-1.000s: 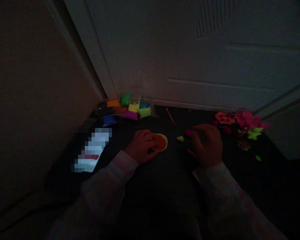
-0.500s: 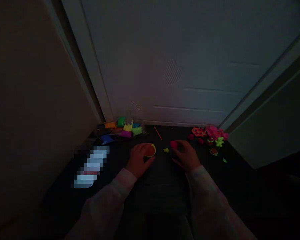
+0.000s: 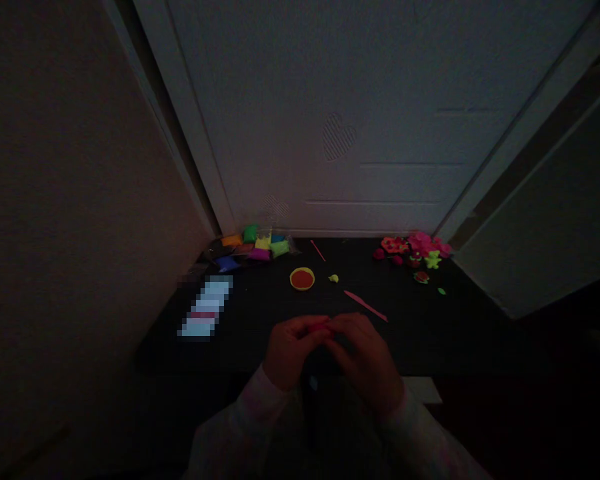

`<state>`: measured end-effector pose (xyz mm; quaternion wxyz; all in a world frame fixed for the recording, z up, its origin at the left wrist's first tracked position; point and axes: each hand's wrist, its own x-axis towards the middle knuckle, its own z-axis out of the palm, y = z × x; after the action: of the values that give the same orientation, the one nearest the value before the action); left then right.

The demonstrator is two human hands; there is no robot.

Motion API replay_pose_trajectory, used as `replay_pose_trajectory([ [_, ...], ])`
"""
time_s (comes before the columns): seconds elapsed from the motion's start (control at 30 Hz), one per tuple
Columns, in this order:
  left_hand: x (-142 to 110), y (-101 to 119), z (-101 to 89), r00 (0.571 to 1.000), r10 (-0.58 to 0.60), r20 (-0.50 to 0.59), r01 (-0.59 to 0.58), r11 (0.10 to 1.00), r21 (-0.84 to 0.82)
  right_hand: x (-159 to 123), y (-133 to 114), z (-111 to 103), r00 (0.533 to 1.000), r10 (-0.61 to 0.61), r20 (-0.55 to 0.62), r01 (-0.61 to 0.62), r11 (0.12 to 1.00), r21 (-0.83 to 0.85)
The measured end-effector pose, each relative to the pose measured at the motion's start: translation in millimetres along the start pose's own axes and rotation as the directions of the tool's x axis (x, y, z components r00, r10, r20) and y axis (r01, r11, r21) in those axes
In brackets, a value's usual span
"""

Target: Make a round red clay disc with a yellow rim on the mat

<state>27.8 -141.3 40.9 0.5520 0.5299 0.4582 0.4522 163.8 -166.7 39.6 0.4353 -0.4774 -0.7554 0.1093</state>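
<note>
Both hands meet near the front edge of the dark table, pinching a pinkish-red piece of modelling clay (image 3: 321,327) between them. My left hand (image 3: 291,347) grips it from one side with thumb and fingers, and my right hand (image 3: 364,350) closes on its other side. Fingers cover much of the clay. Beyond them lies a round yellow-rimmed clay disc (image 3: 302,279) with an orange-red centre. Beside it sits a small yellow clay bit (image 3: 333,279). A pink modelling knife (image 3: 366,306) rests just past my right hand.
Bags of coloured clay (image 3: 259,254) are heaped at the back left, above a pixelated bright rectangle (image 3: 207,308). A thin pink stick (image 3: 318,251) lies near the white door (image 3: 280,133). Finished pink flowers (image 3: 423,245), a yellow-green bear (image 3: 433,260) and a green leaf (image 3: 441,291) are at the right.
My left hand has left the yellow-rimmed disc, and my right hand has brought the pink clay back toward me. Both hands now hold it together. The pink knife has come into view.
</note>
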Motion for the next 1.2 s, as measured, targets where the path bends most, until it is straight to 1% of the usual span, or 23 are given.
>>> replay_pose_trajectory([
  [0.1,-4,-4,-1.2,0.999,0.012,-0.050,-0.009,0.999,0.046,-4,0,4,0.991,0.126,0.036,-0.130,0.983,0.129],
  [0.13,-4,-6,-2.2,0.999,0.006,-0.036,-0.005,0.999,0.039,-4,1,5,0.983,0.173,0.056,-0.180,0.968,0.175],
  [0.17,-4,-8,-3.7,1.000,-0.004,-0.004,0.005,1.000,0.016,-3,4,7,0.974,0.214,0.079,-0.226,0.951,0.213],
  [0.2,-3,-10,-5.5,0.998,-0.022,0.051,0.023,1.000,-0.017,-2,7,9,0.965,0.243,0.100,-0.261,0.935,0.240],
  [0.27,-1,-14,-9.8,0.987,-0.055,0.153,0.065,0.996,-0.061,0,14,13,0.952,0.271,0.142,-0.301,0.915,0.268],
  [0.3,0,-15,-11.7,0.983,-0.061,0.174,0.073,0.995,-0.063,1,18,15,0.945,0.283,0.163,-0.319,0.905,0.280],
  [0.33,2,-16,-13.2,0.984,-0.061,0.169,0.071,0.996,-0.052,2,22,17,0.939,0.293,0.181,-0.336,0.895,0.293],
  [0.47,8,-20,-15.1,0.997,-0.037,0.074,0.035,0.999,0.017,5,32,24,0.926,0.308,0.218,-0.367,0.868,0.334],
  [0.67,17,-34,-13.8,0.998,-0.035,-0.047,0.034,0.999,-0.021,4,38,34,0.929,0.282,0.238,-0.354,0.865,0.357],
  [0.77,18,-38,-13.6,0.997,-0.045,-0.061,0.042,0.998,-0.052,5,39,38,0.931,0.285,0.229,-0.346,0.888,0.303],
  [0.83,19,-38,-14.7,0.998,-0.041,-0.056,0.037,0.997,-0.073,5,41,40,0.934,0.282,0.218,-0.331,0.915,0.233],
  [0.9,20,-38,-17.7,0.996,-0.023,-0.084,0.015,0.995,-0.094,4,44,39,0.941,0.277,0.196,-0.305,0.943,0.131],
  [0.97,21,-40,-22.8,0.986,-0.007,-0.165,-0.011,0.994,-0.109,1,47,36,0.950,0.261,0.170,-0.266,0.964,0.007],
  [1.03,23,-43,-28.4,0.962,-0.008,-0.271,-0.025,0.993,-0.118,-2,49,31,0.960,0.226,0.166,-0.211,0.972,-0.105],
  [1.1,25,-47,-32.3,0.935,-0.020,-0.353,-0.029,0.991,-0.133,-1,51,28,0.967,0.175,0.187,-0.141,0.973,-0.180],
  [1.2,27,-50,-33.4,0.913,-0.032,-0.407,-0.037,0.986,-0.162,13,51,29,0.966,0.080,0.246,-0.021,0.972,-0.234],
])
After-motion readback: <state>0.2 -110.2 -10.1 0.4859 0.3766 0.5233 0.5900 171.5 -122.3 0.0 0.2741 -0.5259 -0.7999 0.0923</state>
